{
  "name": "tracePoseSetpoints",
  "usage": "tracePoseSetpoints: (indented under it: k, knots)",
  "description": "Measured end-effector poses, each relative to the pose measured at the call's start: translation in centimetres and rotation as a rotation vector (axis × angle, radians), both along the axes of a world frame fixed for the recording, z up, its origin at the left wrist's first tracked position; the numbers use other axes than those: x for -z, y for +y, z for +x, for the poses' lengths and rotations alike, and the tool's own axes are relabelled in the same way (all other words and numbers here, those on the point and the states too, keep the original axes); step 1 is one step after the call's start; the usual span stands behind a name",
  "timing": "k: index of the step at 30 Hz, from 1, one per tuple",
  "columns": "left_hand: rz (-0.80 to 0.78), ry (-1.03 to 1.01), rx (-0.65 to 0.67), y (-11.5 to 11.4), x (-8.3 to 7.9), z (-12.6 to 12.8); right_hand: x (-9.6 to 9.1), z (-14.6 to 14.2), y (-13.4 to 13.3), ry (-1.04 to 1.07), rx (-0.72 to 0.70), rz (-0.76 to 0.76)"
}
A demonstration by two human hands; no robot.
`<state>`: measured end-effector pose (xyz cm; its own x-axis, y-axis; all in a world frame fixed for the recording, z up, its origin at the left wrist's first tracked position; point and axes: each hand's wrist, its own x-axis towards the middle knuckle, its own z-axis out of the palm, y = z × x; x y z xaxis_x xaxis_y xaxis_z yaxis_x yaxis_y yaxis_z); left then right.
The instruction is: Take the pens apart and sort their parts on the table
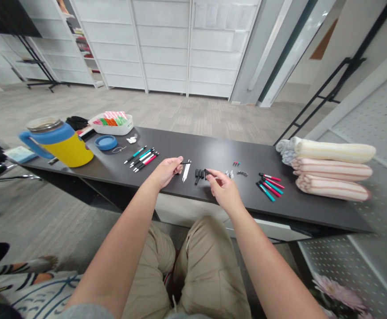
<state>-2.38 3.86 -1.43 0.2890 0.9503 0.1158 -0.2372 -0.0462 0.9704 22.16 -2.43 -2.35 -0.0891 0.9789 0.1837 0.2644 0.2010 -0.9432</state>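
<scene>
My left hand is closed in a pinch on a thin black pen part, held above the white pen refills. My right hand is closed at the fingertips around a small black pen part. Just left of it, several short black pen pieces lie on the dark table. Small clear pieces and metal springs lie to its right, partly behind the fingers. Several assembled pens are at the left, and coloured pen barrels at the right.
A yellow and blue mug, its blue lid and a white basket of packets stand at the left. Rolled towels are stacked at the right end. Tiny coloured pieces lie behind the springs. Another person's leg shows lower left.
</scene>
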Motion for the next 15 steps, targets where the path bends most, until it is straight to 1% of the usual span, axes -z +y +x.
tracePoseSetpoints:
  k: [3,6,13,15]
  knots:
    - [-0.019,-0.016,-0.015,-0.03,-0.09,0.03,-0.15,0.16,0.11,0.063,-0.033,-0.076]
    - [-0.014,-0.006,-0.016,-0.10,-0.26,0.07,-0.35,0.28,0.16,0.080,-0.051,-0.092]
    - [-0.015,0.017,-0.031,-0.25,-0.54,0.15,-0.40,-0.08,-0.11,0.017,0.020,-0.103]
    - [-0.016,0.010,-0.034,-0.25,-0.53,0.18,-0.45,-0.35,-0.23,-0.020,0.012,-0.114]
